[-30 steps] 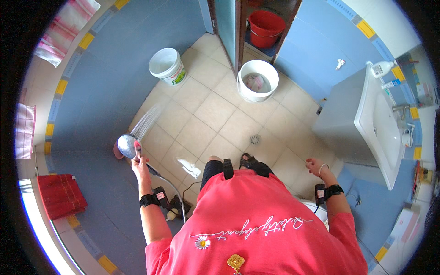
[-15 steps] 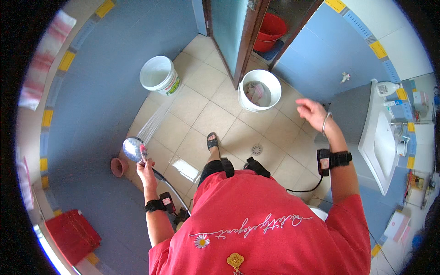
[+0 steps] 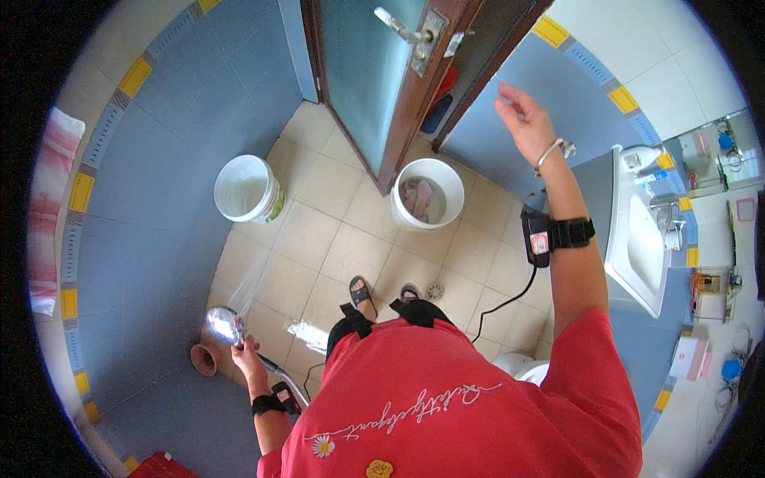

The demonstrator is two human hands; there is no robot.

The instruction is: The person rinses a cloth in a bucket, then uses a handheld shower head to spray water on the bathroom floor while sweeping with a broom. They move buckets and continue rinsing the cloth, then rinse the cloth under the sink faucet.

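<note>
our left grip [image 3: 249, 358] is wrapped around the handle of a chrome shower head [image 3: 224, 323], just above a pink pot [image 3: 205, 360] at the foot of the blue wall [image 3: 151, 263]. the spray is faint, and we cannot trace all of it down to the tiled floor [image 3: 355, 248]. behind the wrist, the hose [image 3: 296, 385] slips out of sight toward our red shirt [image 3: 470, 414]. our right grip [image 3: 522, 119] is raised with bare fingers loosely parted; how near it is to the wall beyond, we cannot tell. its bracelet [image 3: 548, 157] overlaps a wall tap [image 3: 568, 149], mostly covered. by the door [image 3: 362, 76], a white bucket [image 3: 449, 174] holds water and a crumpled pink cloth [image 3: 418, 197], its lower folds hard to make out. a second pail [image 3: 229, 179] stands near the left wall. only a sliver of something red [image 3: 446, 81] shows past the door, and a red towel [image 3: 162, 467] is cut off by the lower edge.
</note>
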